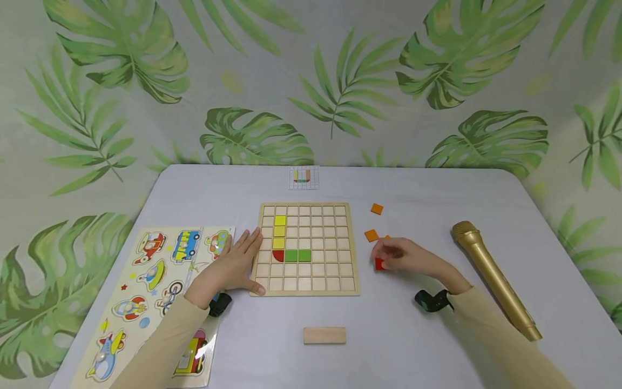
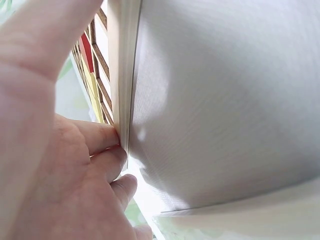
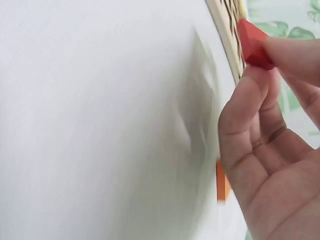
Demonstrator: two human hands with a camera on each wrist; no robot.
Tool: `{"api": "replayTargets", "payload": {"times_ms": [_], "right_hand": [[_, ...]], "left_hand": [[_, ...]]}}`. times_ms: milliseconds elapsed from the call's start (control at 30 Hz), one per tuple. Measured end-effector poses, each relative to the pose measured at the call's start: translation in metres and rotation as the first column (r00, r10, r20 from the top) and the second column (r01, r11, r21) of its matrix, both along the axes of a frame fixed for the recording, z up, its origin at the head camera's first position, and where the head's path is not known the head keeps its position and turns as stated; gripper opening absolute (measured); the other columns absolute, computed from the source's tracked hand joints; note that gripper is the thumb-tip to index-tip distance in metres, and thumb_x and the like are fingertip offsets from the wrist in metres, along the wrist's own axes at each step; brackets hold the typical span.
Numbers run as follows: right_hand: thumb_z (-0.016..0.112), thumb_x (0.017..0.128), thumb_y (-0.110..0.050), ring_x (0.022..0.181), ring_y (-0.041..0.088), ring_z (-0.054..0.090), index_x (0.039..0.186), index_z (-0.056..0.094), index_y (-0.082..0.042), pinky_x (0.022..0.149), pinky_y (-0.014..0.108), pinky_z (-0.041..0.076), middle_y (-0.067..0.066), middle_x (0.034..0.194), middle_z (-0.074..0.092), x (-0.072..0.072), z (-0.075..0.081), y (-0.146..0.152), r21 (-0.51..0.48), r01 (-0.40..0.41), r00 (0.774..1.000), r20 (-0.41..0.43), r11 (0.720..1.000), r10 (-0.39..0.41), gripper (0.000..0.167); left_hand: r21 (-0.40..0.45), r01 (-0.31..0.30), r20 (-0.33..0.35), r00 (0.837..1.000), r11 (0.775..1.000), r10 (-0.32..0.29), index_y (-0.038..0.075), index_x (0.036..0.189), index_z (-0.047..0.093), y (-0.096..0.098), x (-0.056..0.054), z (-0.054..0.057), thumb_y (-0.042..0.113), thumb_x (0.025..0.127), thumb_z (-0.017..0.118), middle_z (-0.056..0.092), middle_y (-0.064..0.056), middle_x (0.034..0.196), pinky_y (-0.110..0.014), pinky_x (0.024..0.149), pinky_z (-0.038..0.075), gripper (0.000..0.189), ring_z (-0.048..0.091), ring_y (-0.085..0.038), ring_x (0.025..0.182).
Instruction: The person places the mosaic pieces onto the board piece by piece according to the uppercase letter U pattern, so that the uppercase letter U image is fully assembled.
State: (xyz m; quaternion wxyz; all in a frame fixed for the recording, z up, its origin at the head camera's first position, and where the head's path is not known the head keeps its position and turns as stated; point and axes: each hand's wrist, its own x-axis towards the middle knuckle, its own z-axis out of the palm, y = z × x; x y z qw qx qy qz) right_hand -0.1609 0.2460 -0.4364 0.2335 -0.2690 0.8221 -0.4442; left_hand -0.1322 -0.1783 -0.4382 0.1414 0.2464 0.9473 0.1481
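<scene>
A wooden grid board [image 1: 318,281] lies mid-table. In it sit a column of yellow tiles [image 1: 279,229], a red rounded-corner tile [image 1: 278,255] and two green tiles [image 1: 298,255]. My left hand [image 1: 232,265] rests along the board's left edge, fingers spread and thumb at the near corner; its fingertips touch the rim in the left wrist view. Right of the board, my right hand [image 1: 405,256] pinches a small red tile [image 3: 253,44] between thumb and fingers, raised off the table in the right wrist view. Orange tiles [image 1: 377,208] lie near that hand, one partly hidden behind it.
A small pattern card [image 1: 304,178] lies beyond the board. To the left is a vehicle puzzle board [image 1: 131,289], partly under my left arm. A plain wooden block [image 1: 324,335] lies in front, and a gold microphone [image 1: 495,281] lies at the right beside my forearm.
</scene>
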Motion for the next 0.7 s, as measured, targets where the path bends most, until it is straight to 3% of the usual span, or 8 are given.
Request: {"api": "replayTargets", "payload": {"times_ms": [233, 500, 700], "right_hand": [[0.057, 0.088, 0.004, 0.079, 0.02, 0.053, 0.101, 0.059, 0.0, 0.063, 0.028, 0.048, 0.012, 0.093, 0.054, -0.005, -0.002, -0.028, -0.092, 0.008, 0.998, 0.064, 0.996, -0.002, 0.014], [0.054, 0.088, 0.005, 0.08, 0.024, 0.057, 0.103, 0.059, 0.001, 0.065, 0.029, 0.047, 0.012, 0.095, 0.054, -0.01, 0.0, -0.062, -0.17, 0.014, 0.995, 0.097, 0.985, 0.003, 0.016], [0.059, 0.088, 0.001, 0.076, 0.023, 0.064, 0.097, 0.061, -0.002, 0.069, 0.027, 0.05, 0.011, 0.095, 0.061, -0.014, 0.0, -0.086, -0.162, 0.047, 0.994, 0.105, 0.986, -0.03, 0.009]], "left_hand": [[0.006, -0.002, 0.009, 1.0, 1.0, 0.002, -0.007, 0.149, 0.016, 0.0, 0.0, 0.0, 0.054, 0.062, 0.081, 0.007, -0.021, 0.157, -0.063, 0.108, 0.0, 0.125, 0.003, -0.042, 0.142], [0.0, 0.0, 0.002, 1.0, 1.0, 0.0, -0.007, 0.149, 0.017, 0.0, -0.001, 0.0, 0.055, 0.062, 0.081, 0.008, -0.02, 0.157, -0.063, 0.108, 0.001, 0.125, 0.004, -0.042, 0.142], [-0.004, 0.001, 0.003, 1.0, 1.0, -0.001, -0.006, 0.15, 0.016, -0.001, -0.001, -0.001, 0.055, 0.062, 0.08, 0.007, -0.02, 0.157, -0.063, 0.108, 0.0, 0.125, 0.003, -0.041, 0.142]]}}
